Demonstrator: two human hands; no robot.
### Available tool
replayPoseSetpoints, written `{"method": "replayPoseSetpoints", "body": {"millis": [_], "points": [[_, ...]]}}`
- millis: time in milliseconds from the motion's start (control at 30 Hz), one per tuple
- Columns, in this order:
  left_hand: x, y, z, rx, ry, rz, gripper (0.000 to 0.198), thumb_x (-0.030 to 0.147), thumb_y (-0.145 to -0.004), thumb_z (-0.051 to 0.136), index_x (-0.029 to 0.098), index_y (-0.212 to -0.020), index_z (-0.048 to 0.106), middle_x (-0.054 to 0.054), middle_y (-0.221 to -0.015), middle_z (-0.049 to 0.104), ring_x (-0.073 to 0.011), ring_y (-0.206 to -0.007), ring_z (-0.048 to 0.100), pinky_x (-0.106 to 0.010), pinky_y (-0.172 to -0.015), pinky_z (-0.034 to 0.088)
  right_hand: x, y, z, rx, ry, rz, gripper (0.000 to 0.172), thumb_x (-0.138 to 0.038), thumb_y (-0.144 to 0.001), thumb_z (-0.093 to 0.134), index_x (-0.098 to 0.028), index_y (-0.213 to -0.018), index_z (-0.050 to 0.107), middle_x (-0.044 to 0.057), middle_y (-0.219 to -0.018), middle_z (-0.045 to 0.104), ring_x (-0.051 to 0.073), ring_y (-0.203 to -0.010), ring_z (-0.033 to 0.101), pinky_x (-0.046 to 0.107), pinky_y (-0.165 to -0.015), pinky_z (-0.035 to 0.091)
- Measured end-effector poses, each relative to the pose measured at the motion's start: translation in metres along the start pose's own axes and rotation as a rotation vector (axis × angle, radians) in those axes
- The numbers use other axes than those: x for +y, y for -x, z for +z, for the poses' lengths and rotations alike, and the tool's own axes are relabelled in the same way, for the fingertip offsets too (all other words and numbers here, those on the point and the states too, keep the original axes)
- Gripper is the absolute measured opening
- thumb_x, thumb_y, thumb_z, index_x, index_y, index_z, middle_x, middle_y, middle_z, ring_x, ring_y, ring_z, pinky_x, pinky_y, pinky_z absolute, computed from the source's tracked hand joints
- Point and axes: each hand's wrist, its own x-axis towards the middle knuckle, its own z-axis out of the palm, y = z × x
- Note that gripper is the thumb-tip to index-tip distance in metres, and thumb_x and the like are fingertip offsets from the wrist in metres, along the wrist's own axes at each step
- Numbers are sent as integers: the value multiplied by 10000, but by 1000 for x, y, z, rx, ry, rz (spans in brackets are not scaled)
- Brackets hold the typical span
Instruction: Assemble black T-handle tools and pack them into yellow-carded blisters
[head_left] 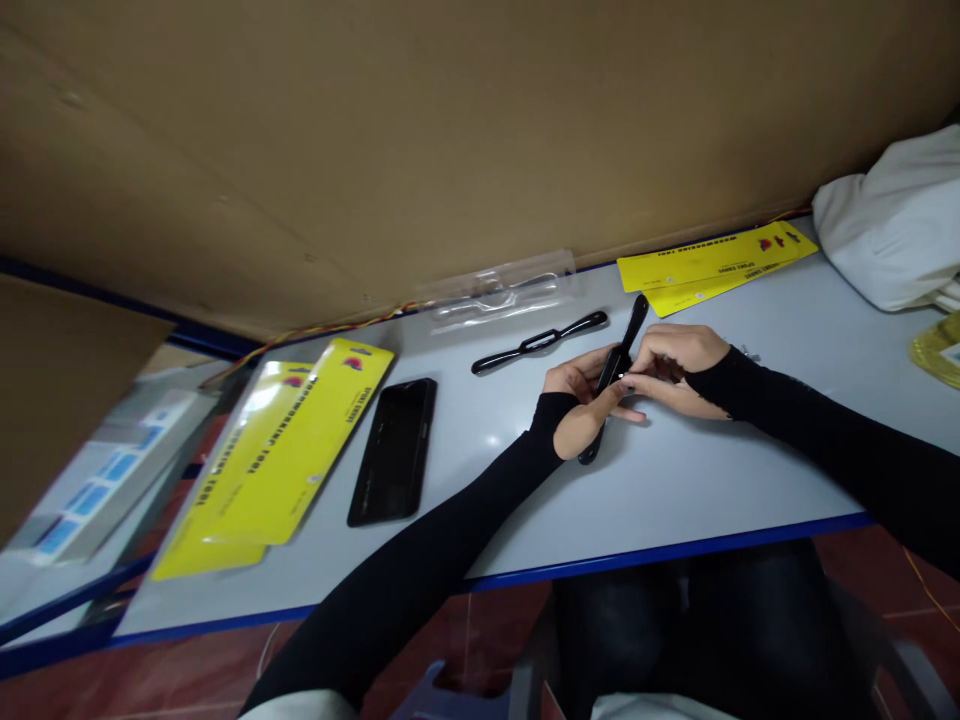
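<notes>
My left hand point(585, 395) is closed around the middle of a black spokeshave point(636, 322), whose two handles stick out above and below the fingers. At the tool's centre, my right hand point(679, 365) pinches with thumb and forefinger; whatever sits between those fingertips is too small to make out. Just left of the hands, a second black spokeshave body point(579, 327) lies on the table, with an open slot in its middle. A small metal part point(750, 354) shows partly behind my right wrist.
Yellow spokeshave cards point(300, 450) and a black phone point(394, 450) lie on the left of the grey table point(480, 520). Clear plastic blisters point(502, 290) and more yellow cards point(705, 265) are along the cardboard wall point(450, 130). A white cloth bundle point(892, 220) sits at right.
</notes>
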Motion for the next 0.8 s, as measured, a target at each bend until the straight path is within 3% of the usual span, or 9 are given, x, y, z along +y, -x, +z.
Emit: {"method": "replayPoseSetpoints", "body": {"millis": [167,400,633,800], "points": [[-6,2,3,45,-26,27,664,308,-797,914,99,-1390,702,-217,-1355,737,-351,-1015,805,-426,-717,741,-10,1,4,-19,96,123,202,-301,-898,715,-194,-786,585,4,-779,617,118,-614,475,271,-619,369],[-14,3,5,87,-8,91,659,279,-784,909,118,-1387,696,-208,-1438,698,-353,-1046,801,-398,-695,736,-13,2,5,-19,188,94,163,-308,-936,666,-202,-849,579,16,-841,623,131,-657,494,273,-636,352],[-15,5,6,122,-33,94,630,323,-815,895,120,-1382,710,-204,-1434,701,-348,-978,819,-415,-687,742,-12,3,10,9,150,96,312,-402,-1012,642,-205,-789,548,13,-768,588,135,-623,454,285,-625,349],[-13,6,7,160,-63,133,578,345,-811,901,107,-1314,744,-201,-1387,727,-352,-975,815,-441,-690,743,-19,2,21,45,214,242,363,-429,-1015,643,-214,-755,508,14,-731,591,144,-623,472,292,-625,337]]}}
